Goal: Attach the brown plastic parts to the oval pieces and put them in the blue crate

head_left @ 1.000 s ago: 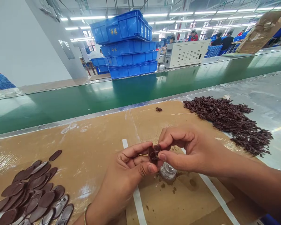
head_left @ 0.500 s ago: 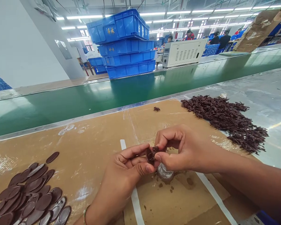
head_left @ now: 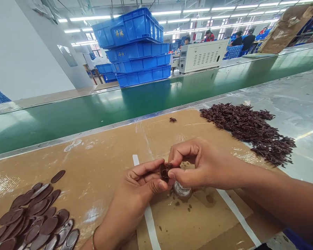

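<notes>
Over the brown work surface (head_left: pixel 112 146), my left hand (head_left: pixel 139 191) is closed on a dark brown oval disc (head_left: pixel 163 172), held on edge between thumb and fingers. My right hand (head_left: pixel 193 163) pinches a small dark brown twig-like piece (head_left: pixel 168 166) against the disc's right face; fingertips partly hide it. Just below the fingers stands a small round container (head_left: pixel 182 190) with a whitish, shiny inside. Brown drops spot the surface around it. To the left lies a heap of similar brown oval discs (head_left: pixel 39 211). At right is a pile of dark twisted pieces (head_left: pixel 247 128).
A green conveyor belt (head_left: pixel 94 111) runs across behind the work surface. Beyond it stand stacked blue crates (head_left: pixel 143 62), a beige metal box (head_left: pixel 202 57) and a leaning cardboard piece (head_left: pixel 284 29). A tiny dark clump (head_left: pixel 173 119) lies near the back edge. People sit far behind.
The small twig-like piece now sits closer against the disc, and the disc's face is turned slightly more to view. Both hands stay together; the whole view has shifted a little.
</notes>
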Available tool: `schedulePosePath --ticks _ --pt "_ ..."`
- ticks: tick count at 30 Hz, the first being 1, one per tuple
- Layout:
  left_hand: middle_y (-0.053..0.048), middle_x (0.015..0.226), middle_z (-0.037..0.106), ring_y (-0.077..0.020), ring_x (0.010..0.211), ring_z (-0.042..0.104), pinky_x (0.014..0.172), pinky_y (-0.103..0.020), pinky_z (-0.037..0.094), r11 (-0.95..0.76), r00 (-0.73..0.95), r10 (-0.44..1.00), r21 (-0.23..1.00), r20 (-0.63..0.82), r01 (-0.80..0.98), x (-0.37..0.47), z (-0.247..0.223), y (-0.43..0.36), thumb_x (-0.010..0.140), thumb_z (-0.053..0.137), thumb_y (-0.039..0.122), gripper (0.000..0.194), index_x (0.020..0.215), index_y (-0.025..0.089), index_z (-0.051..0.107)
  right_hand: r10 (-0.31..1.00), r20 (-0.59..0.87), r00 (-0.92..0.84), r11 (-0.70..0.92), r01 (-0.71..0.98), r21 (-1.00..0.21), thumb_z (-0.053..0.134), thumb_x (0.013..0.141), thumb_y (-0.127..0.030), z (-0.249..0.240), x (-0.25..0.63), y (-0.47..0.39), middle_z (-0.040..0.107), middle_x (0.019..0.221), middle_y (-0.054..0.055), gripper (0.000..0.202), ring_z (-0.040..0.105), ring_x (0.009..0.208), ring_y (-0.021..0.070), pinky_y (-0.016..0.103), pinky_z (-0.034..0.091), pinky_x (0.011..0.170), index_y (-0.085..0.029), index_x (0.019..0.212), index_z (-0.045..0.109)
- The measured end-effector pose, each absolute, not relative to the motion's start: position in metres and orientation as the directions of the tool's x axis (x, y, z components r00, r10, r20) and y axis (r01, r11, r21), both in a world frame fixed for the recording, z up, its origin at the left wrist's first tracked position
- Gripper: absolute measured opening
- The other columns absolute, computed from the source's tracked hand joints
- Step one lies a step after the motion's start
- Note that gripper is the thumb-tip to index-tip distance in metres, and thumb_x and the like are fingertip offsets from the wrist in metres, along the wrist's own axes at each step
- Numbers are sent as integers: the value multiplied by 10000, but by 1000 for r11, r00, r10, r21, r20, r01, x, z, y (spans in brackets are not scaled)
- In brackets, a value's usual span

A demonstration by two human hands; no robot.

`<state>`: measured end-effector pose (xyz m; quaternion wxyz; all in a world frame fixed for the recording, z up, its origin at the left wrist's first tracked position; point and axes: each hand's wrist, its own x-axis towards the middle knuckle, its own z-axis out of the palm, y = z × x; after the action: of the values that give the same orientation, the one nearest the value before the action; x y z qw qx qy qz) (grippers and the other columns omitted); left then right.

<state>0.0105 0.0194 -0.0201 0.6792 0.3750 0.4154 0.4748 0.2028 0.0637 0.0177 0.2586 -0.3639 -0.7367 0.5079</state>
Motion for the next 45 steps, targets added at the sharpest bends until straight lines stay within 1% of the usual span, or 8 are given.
schedulePosePath --ticks 2,6,14,22,26,31,41,45 --pt "-25 807 790 -103 720 713 758 -169 576 260 230 955 902 -188 -345 10 -21 19 652 921 250 362 995 237 804 799 18 -601 211 251 -945 685 770 -319 19 202 63 695 698 33 179 594 696 170 331 483 705 -185 666 625" --pt "-41 918 805 -117 756 731 757 -187 595 266 263 949 884 -172 -384 9 -22 19 686 902 234 304 974 240 805 813 4 -582 160 216 -963 708 766 -320 18 201 63 711 699 30 184 606 674 165 314 479 666 -186 679 615" --pt "-41 895 810 -126 732 748 730 -179 603 252 226 959 876 -171 -410 10 -20 18 658 917 214 267 902 231 811 810 -65 -583 15 131 -991 719 745 -334 14 198 62 688 698 27 198 609 657 158 290 447 606 -182 691 603" --pt "-36 878 810 -122 744 748 741 -168 592 255 213 960 880 -182 -400 11 -19 17 651 919 195 270 896 223 810 806 -84 -587 -1 140 -990 731 735 -340 12 197 63 681 695 26 209 623 658 169 306 457 621 -187 704 592" --pt "-39 860 806 -108 739 733 758 -177 586 228 242 961 882 -135 -413 10 -22 18 672 907 191 267 918 217 808 831 -61 -553 54 188 -981 698 730 -374 13 196 61 666 684 25 220 595 642 157 287 449 578 -195 680 579" --pt "-44 908 803 -119 752 732 760 -206 593 227 241 961 884 -136 -408 8 -24 18 674 903 180 294 947 212 800 843 -53 -536 76 216 -974 667 709 -373 14 193 61 657 660 19 200 575 616 147 269 435 535 -200 668 574" --pt "-45 917 794 -122 787 709 822 -231 570 238 233 959 899 -159 -368 7 -23 21 665 914 231 353 998 234 796 823 17 -568 160 204 -966 678 749 -358 15 195 61 666 672 11 194 576 640 136 253 455 561 -190 673 616" --pt "-30 920 792 -128 786 711 805 -230 569 220 233 962 911 -143 -349 7 -24 20 675 908 237 311 967 244 802 826 13 -564 162 216 -963 664 748 -338 13 195 62 665 678 13 175 563 645 134 251 444 570 -182 679 627"
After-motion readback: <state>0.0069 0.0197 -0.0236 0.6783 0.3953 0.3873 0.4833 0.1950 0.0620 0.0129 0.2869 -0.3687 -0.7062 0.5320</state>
